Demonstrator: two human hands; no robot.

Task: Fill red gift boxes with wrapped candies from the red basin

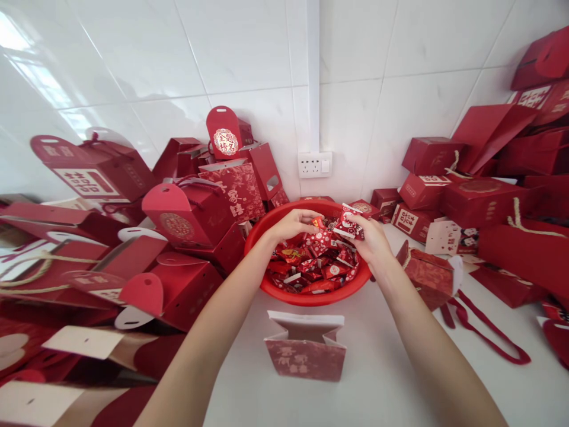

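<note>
A red plastic basin (267, 228) full of red-wrapped candies (317, 264) stands on the white counter against the tiled wall. Both my arms reach into it. My left hand (291, 225) is closed in a pinch on a small red and orange candy (317, 222) above the pile. My right hand (371, 240) is closed on a red and white candy packet (349, 224) at the basin's right side. An open red gift box (306, 347) stands upright on the counter just in front of the basin, its white flaps raised.
Piles of red gift boxes with handles (178, 216) crowd the left side. More red boxes and bags (480, 198) are stacked at the right, one box (429, 276) close beside my right wrist. A wall socket (315, 164) sits behind the basin.
</note>
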